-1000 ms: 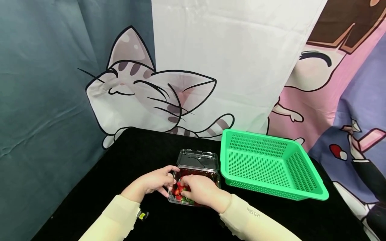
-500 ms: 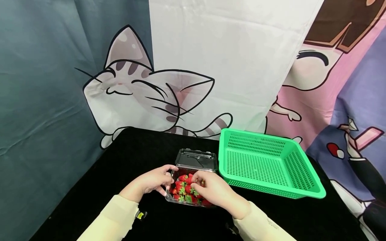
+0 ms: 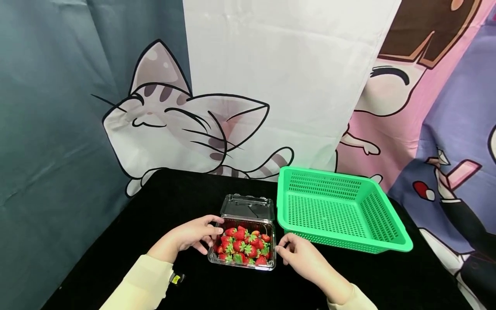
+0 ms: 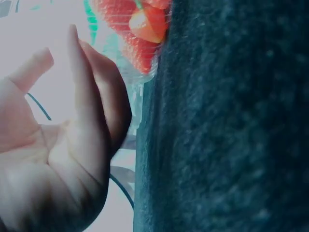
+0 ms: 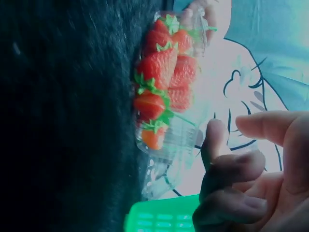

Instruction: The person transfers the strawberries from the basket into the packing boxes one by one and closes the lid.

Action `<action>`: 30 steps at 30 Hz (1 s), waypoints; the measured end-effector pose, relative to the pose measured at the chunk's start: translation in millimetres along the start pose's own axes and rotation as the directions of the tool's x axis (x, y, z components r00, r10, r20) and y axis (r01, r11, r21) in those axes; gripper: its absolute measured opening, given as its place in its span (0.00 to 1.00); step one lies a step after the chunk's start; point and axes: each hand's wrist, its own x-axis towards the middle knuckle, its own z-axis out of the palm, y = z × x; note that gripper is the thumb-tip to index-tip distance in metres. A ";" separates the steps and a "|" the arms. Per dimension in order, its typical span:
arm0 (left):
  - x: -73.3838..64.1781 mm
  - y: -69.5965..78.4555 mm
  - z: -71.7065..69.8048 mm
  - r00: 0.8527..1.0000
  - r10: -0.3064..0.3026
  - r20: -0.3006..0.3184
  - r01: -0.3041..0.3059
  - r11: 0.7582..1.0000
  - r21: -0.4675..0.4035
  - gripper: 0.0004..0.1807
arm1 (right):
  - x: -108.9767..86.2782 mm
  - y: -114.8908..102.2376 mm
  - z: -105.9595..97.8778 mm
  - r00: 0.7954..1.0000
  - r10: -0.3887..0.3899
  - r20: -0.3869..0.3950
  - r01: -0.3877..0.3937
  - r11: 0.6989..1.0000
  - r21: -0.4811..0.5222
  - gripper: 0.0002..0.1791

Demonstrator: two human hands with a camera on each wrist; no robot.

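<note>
A clear plastic clamshell box (image 3: 242, 266) filled with red strawberries (image 3: 248, 246) stands on the black cloth, its lid (image 3: 248, 207) swung back. My left hand (image 3: 193, 234) is at the box's left side, fingers spread, thumb and forefinger tips at the rim; contact is hard to judge. Beside the right wall is my right hand (image 3: 304, 258), its fingers loosely bent, nothing held. In the right wrist view the strawberries (image 5: 161, 67) show through the clear wall, apart from the right hand (image 5: 256, 169). The left wrist view shows the left hand (image 4: 72, 130) near a box corner.
A green plastic basket (image 3: 325, 241) with slotted walls stands right of the box, its near left corner close to the right hand. Black cloth (image 3: 186, 189) covers the table. Behind hangs a printed curtain (image 3: 294, 86) with a cartoon cat.
My right hand has come out from over the strawberries and moved right, outside the box, uncovering the fruit. The left hand stays at the left rim. The view has shifted slightly.
</note>
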 end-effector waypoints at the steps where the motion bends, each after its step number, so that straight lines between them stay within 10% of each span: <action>1: 0.2 -1.5 0.2 1.000 -0.003 -0.013 0.003 1.000 -0.003 0.30 | -1.7 2.9 1.7 1.000 0.006 0.016 -0.006 1.000 0.021 0.11; 16: 16.1 -10.1 -1.2 0.990 0.078 -0.119 -0.096 0.984 -0.148 0.31 | 3.6 25.2 11.1 0.978 -0.016 0.210 -0.081 0.891 0.447 0.31; 30: 14.3 -4.5 -5.0 0.992 0.065 -0.106 -0.086 0.975 -0.207 0.28 | 11.6 30.5 11.0 0.953 -0.027 0.303 -0.156 0.811 0.563 0.32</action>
